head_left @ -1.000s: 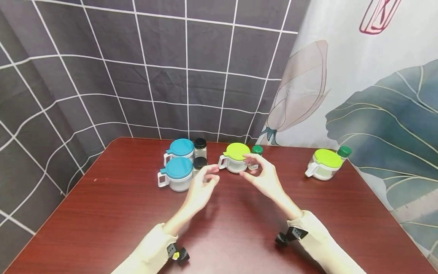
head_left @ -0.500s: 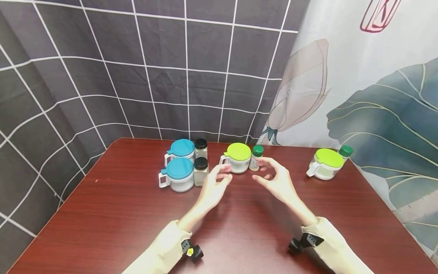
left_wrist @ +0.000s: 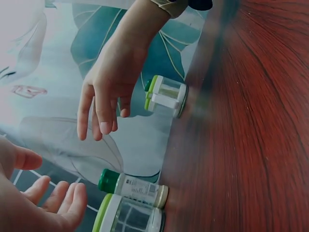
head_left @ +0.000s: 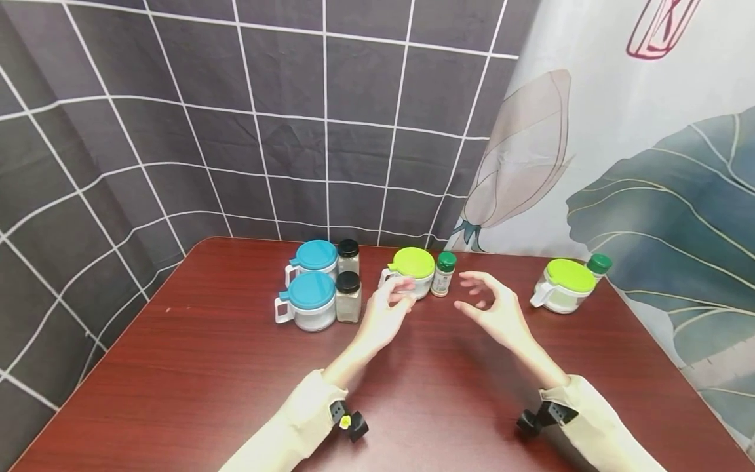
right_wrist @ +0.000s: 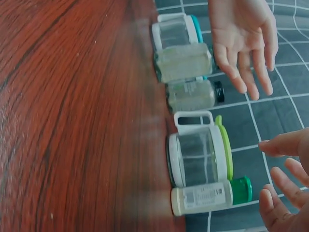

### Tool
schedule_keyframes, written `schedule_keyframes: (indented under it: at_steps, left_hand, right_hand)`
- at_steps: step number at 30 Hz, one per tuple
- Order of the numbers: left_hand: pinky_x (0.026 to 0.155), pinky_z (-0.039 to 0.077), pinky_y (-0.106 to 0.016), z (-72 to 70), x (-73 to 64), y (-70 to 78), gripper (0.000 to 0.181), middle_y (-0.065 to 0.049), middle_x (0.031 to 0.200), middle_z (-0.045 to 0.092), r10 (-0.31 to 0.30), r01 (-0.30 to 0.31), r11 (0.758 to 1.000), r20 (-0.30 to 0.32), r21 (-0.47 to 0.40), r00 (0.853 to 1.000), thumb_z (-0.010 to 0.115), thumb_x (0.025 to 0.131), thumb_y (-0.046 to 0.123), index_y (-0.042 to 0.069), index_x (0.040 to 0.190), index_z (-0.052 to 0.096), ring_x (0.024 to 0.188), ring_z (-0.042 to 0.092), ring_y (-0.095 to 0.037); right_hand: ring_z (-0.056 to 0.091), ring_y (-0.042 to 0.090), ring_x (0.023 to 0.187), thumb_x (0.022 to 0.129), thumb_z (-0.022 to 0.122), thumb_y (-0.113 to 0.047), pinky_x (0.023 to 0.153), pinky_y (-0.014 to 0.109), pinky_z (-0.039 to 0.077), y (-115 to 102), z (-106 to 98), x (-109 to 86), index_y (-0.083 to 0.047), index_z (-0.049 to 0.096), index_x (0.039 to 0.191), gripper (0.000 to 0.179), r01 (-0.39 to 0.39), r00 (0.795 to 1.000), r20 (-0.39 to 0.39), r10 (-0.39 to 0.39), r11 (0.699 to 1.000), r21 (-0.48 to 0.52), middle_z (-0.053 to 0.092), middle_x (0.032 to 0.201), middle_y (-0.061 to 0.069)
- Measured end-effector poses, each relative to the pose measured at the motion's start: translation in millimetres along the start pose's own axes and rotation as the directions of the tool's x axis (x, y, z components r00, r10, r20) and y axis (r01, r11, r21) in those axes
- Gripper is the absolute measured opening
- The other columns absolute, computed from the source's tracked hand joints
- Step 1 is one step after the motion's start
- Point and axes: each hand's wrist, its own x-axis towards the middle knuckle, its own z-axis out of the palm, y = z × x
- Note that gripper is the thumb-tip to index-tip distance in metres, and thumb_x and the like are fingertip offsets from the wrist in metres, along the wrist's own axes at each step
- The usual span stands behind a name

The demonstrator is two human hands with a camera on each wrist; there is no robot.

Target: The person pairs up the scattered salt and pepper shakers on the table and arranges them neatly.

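Note:
My left hand [head_left: 383,318] hovers in front of a seasoning jar with a lime-green lid [head_left: 413,262], its relaxed fingers holding nothing and hiding part of the jar's white handle. Close against that jar's right side stands a spice bottle with a green cap [head_left: 444,275]. To the right of this bottle and apart from it, my right hand [head_left: 498,311] is raised with loosely bent fingers and an empty grasp. In the right wrist view, the spice bottle [right_wrist: 203,197] and the lime-lidded jar [right_wrist: 199,154] show clear of both hands.
Two blue-lidded seasoning jars [head_left: 310,292] stand on the left beside two black-capped spice jars [head_left: 348,298]. Near the table's right edge sits another lime-lidded jar [head_left: 566,285], with a green-capped bottle [head_left: 599,264] partly behind it. A checked dark cloth [head_left: 283,151] hangs behind the table [head_left: 436,406].
Both hands have shifted right. The left has come away from the black-capped jars to in front of the lime-lidded jar; the right has drawn away from the spice bottle. The containers stay put.

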Motion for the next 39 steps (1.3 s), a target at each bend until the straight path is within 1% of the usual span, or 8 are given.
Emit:
schedule_keyframes:
  at_steps: [8,16,22,25,28,33,36,39]
  left_hand:
    - [0.084,0.057,-0.035,13.6,5.3,0.1,0.034,-0.025,0.127,0.059,-0.001,0.002,1.0,0.022,-0.005,1.0,0.057,0.09,0.0,-0.005,0.123,0.056,0.106,0.064,-0.037]
    - [0.086,0.056,-0.038,19.2,7.1,-3.4,0.035,-0.024,0.129,0.058,-0.019,0.019,1.0,0.075,0.002,0.997,0.058,0.091,0.003,-0.007,0.124,0.055,0.11,0.063,-0.037]
    - [0.084,0.056,-0.036,22.8,9.8,-5.8,0.036,-0.026,0.129,0.058,-0.023,0.021,1.0,0.108,0.021,0.994,0.058,0.091,0.004,-0.007,0.126,0.055,0.108,0.063,-0.038]
    - [0.087,0.055,-0.038,27.0,12.1,-6.1,0.036,-0.025,0.128,0.059,-0.021,0.017,0.999,0.126,0.036,0.992,0.057,0.092,0.005,-0.007,0.126,0.056,0.109,0.063,-0.038]
    - [0.092,0.053,-0.04,31.7,14.4,-5.2,0.035,-0.023,0.127,0.061,-0.019,0.013,0.999,0.148,0.045,0.989,0.057,0.092,0.005,-0.005,0.126,0.057,0.111,0.062,-0.036]
    - [0.097,0.05,-0.039,37.9,19.3,-3.0,0.037,-0.021,0.129,0.06,-0.007,-0.008,0.997,0.196,0.077,0.981,0.056,0.092,0.006,-0.006,0.127,0.056,0.115,0.061,-0.035]
    - [0.097,0.051,-0.038,40.7,23.5,-2.6,0.038,-0.021,0.131,0.059,-0.002,-0.019,0.995,0.208,0.101,0.978,0.057,0.092,0.006,-0.006,0.127,0.056,0.116,0.061,-0.036]
    - [0.099,0.049,-0.039,43.8,27.5,-0.3,0.038,-0.019,0.132,0.059,-0.02,-0.003,0.994,0.217,0.105,0.976,0.057,0.093,0.007,-0.003,0.129,0.056,0.118,0.06,-0.034]
  right_hand:
    - [0.055,-0.007,0.085,0.075,0.08,-0.006,0.065,0.016,0.049,11,-14,-2.1,-0.011,0.062,0.12,0.049,-0.007,0.999,-0.044,0.006,1.0,-0.02,0.069,0.102,0.003]
    - [0.055,-0.007,0.085,0.075,0.08,-0.007,0.07,0.016,0.049,14,-29,-6.0,-0.01,0.062,0.121,0.049,-0.037,0.998,-0.058,0.035,0.999,-0.027,0.062,0.098,-0.019]
    - [0.056,-0.01,0.087,0.075,0.08,-0.009,0.075,0.012,0.047,25,-41,-8.2,-0.012,0.061,0.122,0.051,-0.044,0.997,-0.065,0.042,0.999,-0.028,0.059,0.097,-0.029]
    - [0.056,-0.011,0.086,0.075,0.08,-0.006,0.074,0.01,0.046,28,-45,-7.5,-0.009,0.062,0.121,0.05,-0.046,0.996,-0.082,0.044,0.999,-0.029,0.058,0.096,-0.032]
    - [0.054,-0.011,0.084,0.075,0.079,-0.001,0.072,0.01,0.044,24,-49,-6.7,-0.005,0.062,0.12,0.048,-0.052,0.993,-0.106,0.049,0.998,-0.029,0.056,0.094,-0.033]
    - [0.052,-0.011,0.082,0.075,0.076,0.003,0.071,0.008,0.042,6,-58,-6.1,0.0,0.062,0.116,0.044,-0.054,0.989,-0.14,0.048,0.998,-0.04,0.054,0.091,-0.035]
    - [0.052,-0.012,0.081,0.075,0.076,0.004,0.071,0.006,0.042,2,-64,-5.5,0.004,0.061,0.115,0.043,-0.043,0.99,-0.134,0.037,0.998,-0.037,0.055,0.09,-0.036]
    - [0.053,-0.015,0.082,0.076,0.075,0.005,0.072,0.005,0.045,5,-71,-4.2,0.007,0.06,0.116,0.043,-0.04,0.993,-0.112,0.038,0.999,-0.018,0.056,0.091,-0.035]
